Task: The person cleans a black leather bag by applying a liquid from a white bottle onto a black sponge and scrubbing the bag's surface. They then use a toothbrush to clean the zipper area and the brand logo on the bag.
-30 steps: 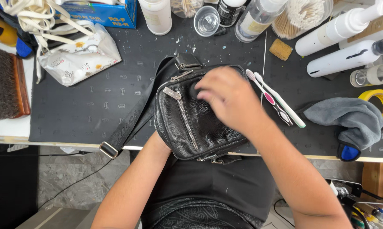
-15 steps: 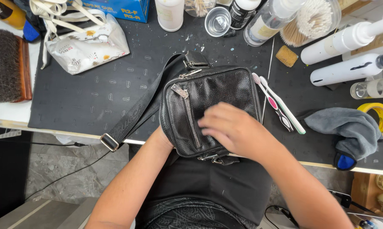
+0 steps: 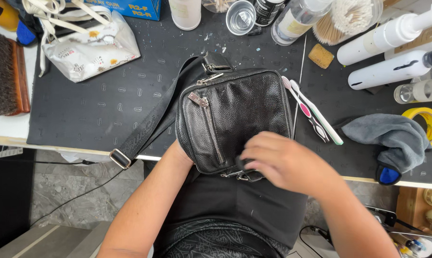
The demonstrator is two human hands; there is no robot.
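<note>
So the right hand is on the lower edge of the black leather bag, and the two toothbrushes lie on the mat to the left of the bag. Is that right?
Not quite. The head view shows the two toothbrushes lying on the mat to the right of the black leather bag, not the left. The rest stands: the right hand is on the bag's lower edge.

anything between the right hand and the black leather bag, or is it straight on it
Nothing visible stands between them: the right hand lies directly on the lower front of the black leather bag. The left hand is hidden behind the bag's left edge.
</note>
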